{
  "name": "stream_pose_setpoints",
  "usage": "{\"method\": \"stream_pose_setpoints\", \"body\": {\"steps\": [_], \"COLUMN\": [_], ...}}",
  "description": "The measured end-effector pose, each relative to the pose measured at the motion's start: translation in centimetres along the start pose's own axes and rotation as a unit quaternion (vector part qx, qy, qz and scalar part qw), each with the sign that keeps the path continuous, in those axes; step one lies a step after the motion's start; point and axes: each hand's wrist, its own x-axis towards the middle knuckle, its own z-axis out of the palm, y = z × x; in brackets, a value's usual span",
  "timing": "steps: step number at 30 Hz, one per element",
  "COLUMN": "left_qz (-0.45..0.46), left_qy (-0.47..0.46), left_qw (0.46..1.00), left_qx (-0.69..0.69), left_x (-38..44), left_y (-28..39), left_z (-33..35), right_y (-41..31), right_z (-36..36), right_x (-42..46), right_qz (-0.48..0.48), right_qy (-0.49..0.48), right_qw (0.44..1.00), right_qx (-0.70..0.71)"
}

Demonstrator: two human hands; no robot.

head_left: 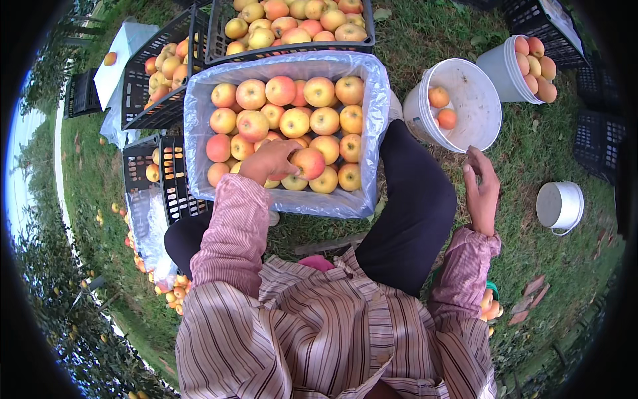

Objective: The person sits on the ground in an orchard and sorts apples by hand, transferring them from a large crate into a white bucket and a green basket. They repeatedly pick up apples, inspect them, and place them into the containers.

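A crate lined with clear bluish plastic film (pixel 279 202) stands before me, filled with rows of yellow-red apples. My left hand (pixel 271 158) reaches over these apples and grips one reddish apple (pixel 308 163) between thumb and fingers, just above or against the others; which of the two I cannot tell. To the right, my right hand (pixel 481 187) holds nothing, its fingers apart and slightly curled. Its fingertips are by the near rim of a white plastic bucket (pixel 471 90), which has a few apples (pixel 447 118) at the bottom.
Black plastic crates of apples stand at the back (pixel 299 50) and left (pixel 149 80). Behind the white bucket, another bucket (pixel 498 75) leans, full of apples. An overturned pail (pixel 556 203) lies on grass at right. Loose bricks (pixel 529 299) and heaped apples (pixel 177 294) are lower down.
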Motion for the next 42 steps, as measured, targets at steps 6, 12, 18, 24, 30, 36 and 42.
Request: {"method": "stream_pose_setpoints", "body": {"steps": [6,12,18,24,30,36,42], "left_qz": [0.093,-0.068,-0.177,-0.104,0.22,0.402,0.352], "left_qy": [0.133,0.137,0.029,0.063,0.134,0.387,0.011], "left_qw": [0.984,0.981,0.984,0.969,0.82,0.83,0.93], "left_qx": [-0.079,-0.121,-0.019,-0.214,-0.511,0.02,0.104], "left_x": [-0.7,1.0,3.3,5.0,0.9,-1.3,-0.2], "left_y": [1.9,1.4,2.6,2.7,18.0,35.3,33.9], "left_z": [1.0,1.6,1.1,0.9,-0.9,3.5,2.3], "right_y": [0.9,2.2,3.6,3.9,5.2,6.6,8.5], "right_z": [0.1,0.6,1.1,0.7,-0.9,-4.4,-7.4], "right_x": [0.2,-0.2,-0.7,-0.8,-1.4,0.0,6.4], "right_qz": [0.02,0.02,0.019,0.021,0.092,0.122,0.086], "right_qy": [-0.009,-0.011,-0.03,-0.031,0.013,0.059,0.013], "right_qw": [1.0,1.0,0.999,0.999,0.994,0.978,0.983], "right_qx": [0.004,0.019,0.013,-0.008,0.054,0.159,-0.162]}}
